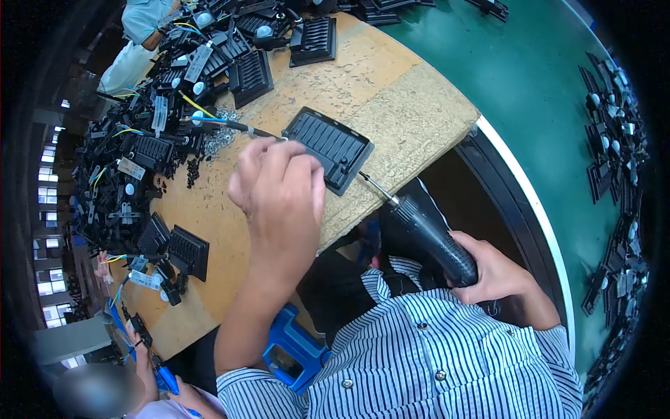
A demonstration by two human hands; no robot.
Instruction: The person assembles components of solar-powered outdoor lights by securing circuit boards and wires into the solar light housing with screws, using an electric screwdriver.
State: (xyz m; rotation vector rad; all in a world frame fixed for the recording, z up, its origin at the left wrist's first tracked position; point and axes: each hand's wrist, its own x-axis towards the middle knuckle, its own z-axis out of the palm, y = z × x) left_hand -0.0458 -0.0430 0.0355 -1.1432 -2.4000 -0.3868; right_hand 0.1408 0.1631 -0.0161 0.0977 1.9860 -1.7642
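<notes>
A black finned housing (pixel 324 143), like a floodlight body, lies on the worktable with its ribs up. A black cable (pixel 244 128) with coloured wire ends runs from its left side. My left hand (pixel 279 178) is over the housing's near left part with fingers curled together; what they hold, if anything, is hidden. My right hand (pixel 495 269) is wrapped round a black electric screwdriver (pixel 440 241). Its bit (pixel 380 188) points at the housing's near right corner, with a small dark screw (pixel 364 176) at the tip, just apart from the housing.
Wired housings (pixel 132 160) are heaped along the table's left side. Loose metal washers or nuts (pixel 220 133) and black screws (pixel 193 171) lie beside them. A green conveyor (pixel 516 91) carries more parts at right. A co-worker's hand (pixel 185 394) holds a blue tool at lower left.
</notes>
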